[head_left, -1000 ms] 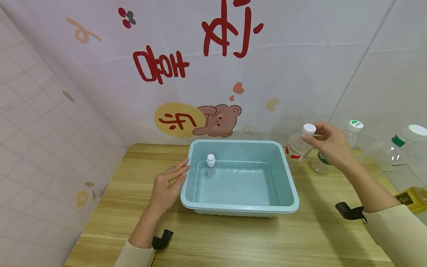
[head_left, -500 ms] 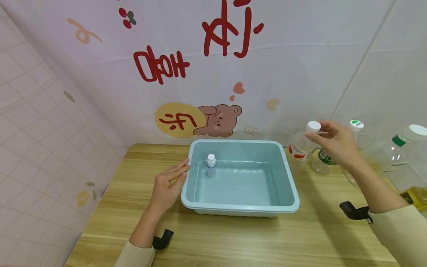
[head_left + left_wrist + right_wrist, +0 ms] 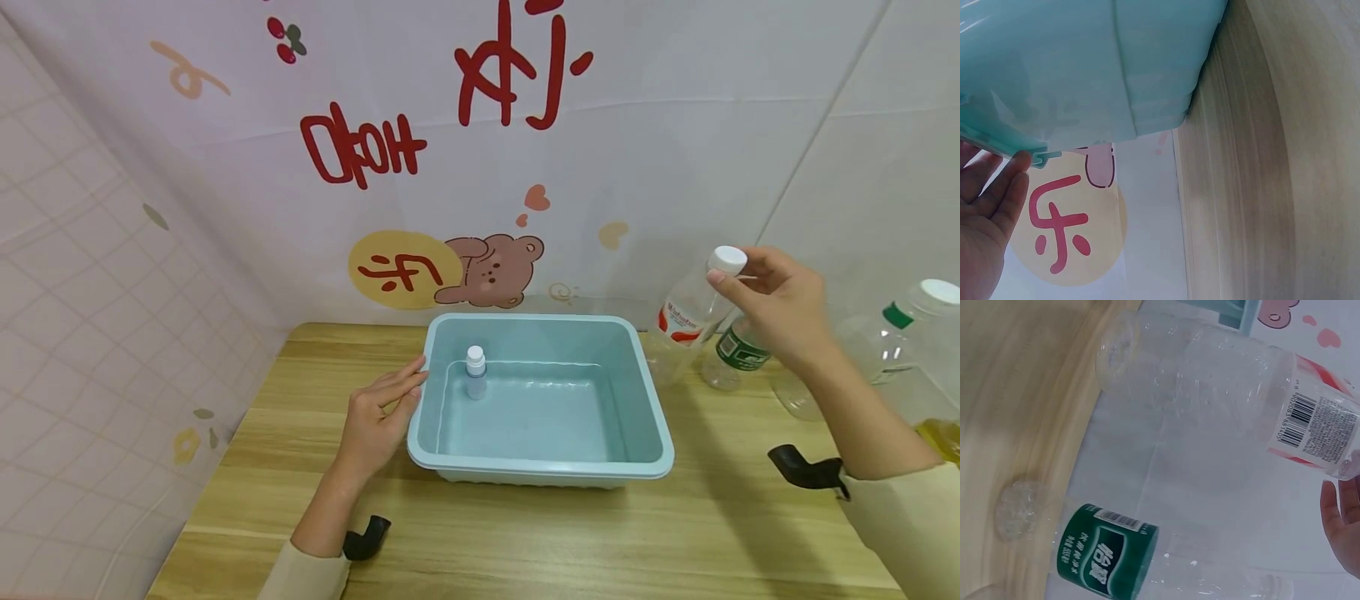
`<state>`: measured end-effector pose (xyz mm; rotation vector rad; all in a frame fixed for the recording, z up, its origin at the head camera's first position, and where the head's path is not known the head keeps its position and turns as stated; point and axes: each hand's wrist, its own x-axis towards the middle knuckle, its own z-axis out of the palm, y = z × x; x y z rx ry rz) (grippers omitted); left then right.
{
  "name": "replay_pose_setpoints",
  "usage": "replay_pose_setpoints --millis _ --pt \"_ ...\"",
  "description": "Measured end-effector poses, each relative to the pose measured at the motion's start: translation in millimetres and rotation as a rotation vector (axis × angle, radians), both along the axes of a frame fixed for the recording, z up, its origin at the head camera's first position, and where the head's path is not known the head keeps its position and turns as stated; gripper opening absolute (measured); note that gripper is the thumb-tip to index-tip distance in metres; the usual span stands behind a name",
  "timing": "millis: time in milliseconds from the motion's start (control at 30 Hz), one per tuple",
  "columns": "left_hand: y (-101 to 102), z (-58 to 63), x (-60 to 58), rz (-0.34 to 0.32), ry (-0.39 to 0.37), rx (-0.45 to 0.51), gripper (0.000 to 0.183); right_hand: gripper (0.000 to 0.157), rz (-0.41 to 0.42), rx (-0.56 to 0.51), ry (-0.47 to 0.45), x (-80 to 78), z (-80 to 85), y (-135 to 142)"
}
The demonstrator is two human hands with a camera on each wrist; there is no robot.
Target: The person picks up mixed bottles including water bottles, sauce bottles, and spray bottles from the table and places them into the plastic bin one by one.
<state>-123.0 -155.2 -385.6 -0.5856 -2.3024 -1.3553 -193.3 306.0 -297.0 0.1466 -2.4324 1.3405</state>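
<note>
My right hand pinches the white cap of a clear plastic bottle with a red-and-white label. The bottle leans toward the right, its base low beside the basin's right wall; in the right wrist view its barcode side shows. At the basin's left side, my left hand touches the rim with extended fingers. Seen from the left wrist, those fingertips meet the rim's edge from below. The pale blue basin holds a small white-capped bottle standing upright near its left wall.
Close by the right hand stands a clear bottle with a green label, its top hidden behind the hand. Farther right are a large clear bottle with a white cap and a yellow bottle, partly behind the forearm. A printed cloth hangs behind the table.
My right hand has moved up and to the right, drawing the bottle's cap along so that the bottle rises and shows more of its label. The left hand and basin stay put.
</note>
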Motion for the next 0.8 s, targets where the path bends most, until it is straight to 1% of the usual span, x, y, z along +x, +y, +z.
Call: replay_pose_setpoints --millis 33,200,267,500,667,733,800 --pt "-0.8 -3.1 -1.6 0.0 0.005 0.001 0.024 0.033 -0.008 0.007 0.0 0.8 2.1 -0.3" --pt "-8.5 -26.8 -12.9 0.003 0.019 0.005 0.024 0.032 -0.018 0.0 0.036 2.2 10.5 -0.7" --pt "-9.9 -29.8 -13.8 0.001 0.019 0.007 0.024 0.032 -0.019 -0.021 0.057 2.5 13.9 -1.5" --pt "-10.4 -31.7 -14.3 -0.007 0.027 0.009 0.024 0.032 -0.003 -0.076 0.135 8.7 25.6 -7.2" --pt "-10.3 -32.5 -16.0 -0.012 0.028 0.02 0.024 0.032 0.006 -0.092 0.23 13.8 37.8 -13.9" --pt "-9.5 -31.7 -16.1 -0.014 0.026 0.022 0.024 0.031 0.017 -0.122 0.274 15.1 43.8 -16.0" --pt "-8.8 -30.4 -16.1 -0.013 0.026 0.017 0.023 0.03 0.057 -0.187 0.314 16.0 49.7 -17.7"
